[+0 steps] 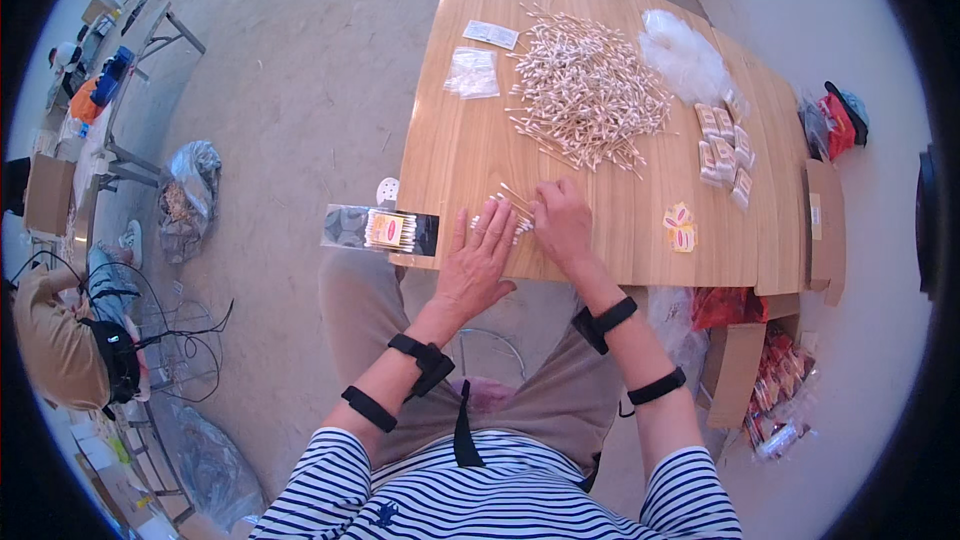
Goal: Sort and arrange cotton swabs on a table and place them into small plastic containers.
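Observation:
My left hand (480, 258) lies flat near the table's front edge, fingers stretched out over a small group of cotton swabs (522, 224). Beside it, my right hand (563, 224) has its fingers curled together at the right end of these swabs; what its fingertips hold is hidden. A few swabs poke out beyond the left fingertips. To the left, a bundle of swabs with a yellow-and-white card (387, 230) rests on a black tray (426, 236) with a clear film part overhanging the table edge. Farther back spreads a large heap of loose cotton swabs (590, 90).
Clear plastic bags (684, 55) lie right of the heap, above several filled swab packs (724, 152). Yellow cards (681, 228) sit at the right; flat clear sleeves (472, 73) at the left. An open carton (735, 365) stands below the table's right side. At far left is another person (65, 340).

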Tool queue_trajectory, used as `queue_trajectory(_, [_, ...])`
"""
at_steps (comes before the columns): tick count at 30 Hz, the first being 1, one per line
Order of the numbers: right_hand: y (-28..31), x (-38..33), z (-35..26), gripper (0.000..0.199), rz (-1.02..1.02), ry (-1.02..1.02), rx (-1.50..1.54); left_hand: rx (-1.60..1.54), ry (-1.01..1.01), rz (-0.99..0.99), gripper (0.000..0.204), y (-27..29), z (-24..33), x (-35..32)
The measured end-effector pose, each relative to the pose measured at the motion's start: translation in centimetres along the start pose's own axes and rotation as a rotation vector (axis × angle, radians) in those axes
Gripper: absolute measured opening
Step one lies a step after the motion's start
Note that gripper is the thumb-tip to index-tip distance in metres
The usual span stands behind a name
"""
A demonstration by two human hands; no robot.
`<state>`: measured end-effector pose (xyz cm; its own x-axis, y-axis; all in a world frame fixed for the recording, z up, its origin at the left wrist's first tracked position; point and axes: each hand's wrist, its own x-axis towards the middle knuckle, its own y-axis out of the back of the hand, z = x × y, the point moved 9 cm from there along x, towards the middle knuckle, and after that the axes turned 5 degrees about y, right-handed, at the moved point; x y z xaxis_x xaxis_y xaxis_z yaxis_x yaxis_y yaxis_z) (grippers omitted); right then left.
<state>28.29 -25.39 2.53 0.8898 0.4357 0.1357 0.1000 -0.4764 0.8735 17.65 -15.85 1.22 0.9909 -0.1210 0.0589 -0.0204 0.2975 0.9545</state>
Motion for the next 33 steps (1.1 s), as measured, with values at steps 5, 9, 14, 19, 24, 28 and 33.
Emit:
queue_trajectory(5, [-0.3, -2.6, -2.9, 0.049, 0.080, 0.301, -0.040, 0.026, -0.003, -0.021, 0.115, -0.5, 0.0, 0.0])
queue_trajectory(9, [-1.8, -4.8, -4.2, 0.083, -0.019, 0.415, -0.031, -0.046, 0.000, 0.049, 0.105, -0.6, -0.1, 0.1])
queue_trajectory(14, [-2.3, -6.0, -4.6, 0.089, -0.041, 0.428, 0.037, -0.041, -0.024, 0.154, 0.097, -0.5, -0.2, -0.3])
queue_trajectory(19, [-1.9, -6.1, -4.4, 0.090, -0.034, 0.412, 0.123, -0.138, -0.044, 0.121, 0.103, 0.6, -0.1, -0.4])
queue_trajectory(24, [-0.2, -6.6, -2.4, 0.096, 0.051, 0.233, -0.080, -0.187, -0.024, 0.096, 0.121, 2.0, -1.0, 0.3])
queue_trajectory(28, [-0.4, -8.2, -1.2, 0.103, -0.011, 0.141, -0.251, -0.154, 0.035, 0.035, 0.132, 2.0, -2.6, 0.9])
queue_trajectory(33, [-2.1, -8.0, -2.7, 0.109, -0.048, 0.171, -0.233, -0.160, 0.040, 0.023, 0.129, 1.0, -2.7, 0.9])
